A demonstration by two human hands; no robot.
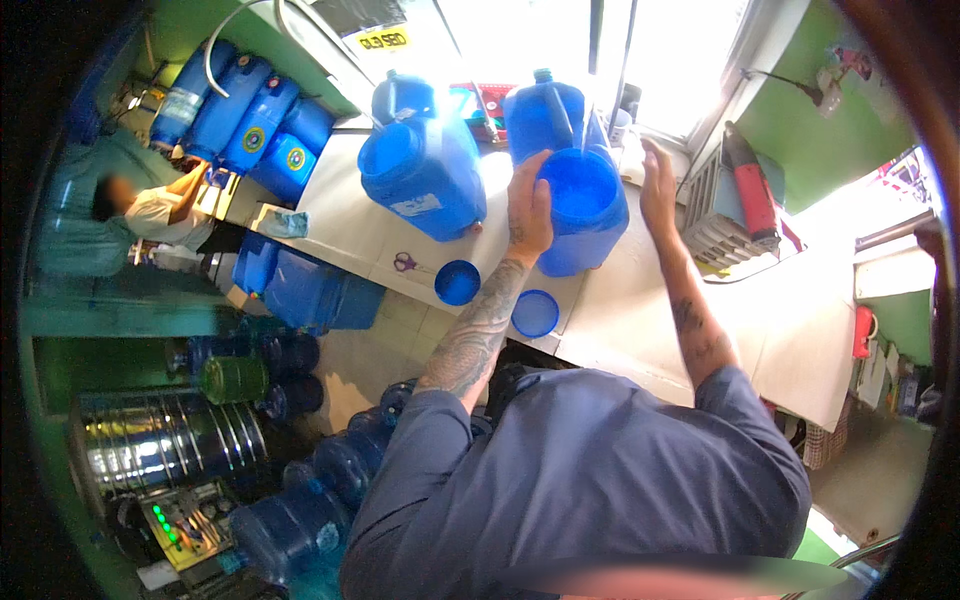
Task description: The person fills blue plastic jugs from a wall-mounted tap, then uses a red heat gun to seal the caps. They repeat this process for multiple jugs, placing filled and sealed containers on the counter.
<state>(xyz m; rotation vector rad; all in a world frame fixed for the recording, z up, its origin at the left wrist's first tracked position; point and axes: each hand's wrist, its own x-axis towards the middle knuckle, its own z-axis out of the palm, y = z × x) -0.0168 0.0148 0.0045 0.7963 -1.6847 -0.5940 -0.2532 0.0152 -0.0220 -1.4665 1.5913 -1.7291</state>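
Note:
A blue plastic water container (581, 244) with a wide round mouth stands before me on the white counter. A thin pale line, a tube or a stream of water, runs down into the mouth. My left hand (530, 210), fingers extended, is against or close beside the left of the rim; contact is hard to judge. To the right, my right hand (658, 187) is raised apart from the container with nothing in it. Near the counter's front edge lie two blue round caps, one darker (457, 283) and one lighter (535, 313). Purple-handled scissors (406, 262) lie left of them.
Another blue container (427, 172) stands on the counter (337, 191) to the left, and a handled one (544, 112) behind. A grey crate (709, 206) with a red-bodied tool (752, 187) sits right. Several water bottles (289, 525) fill the floor. A person (169, 214) is far left.

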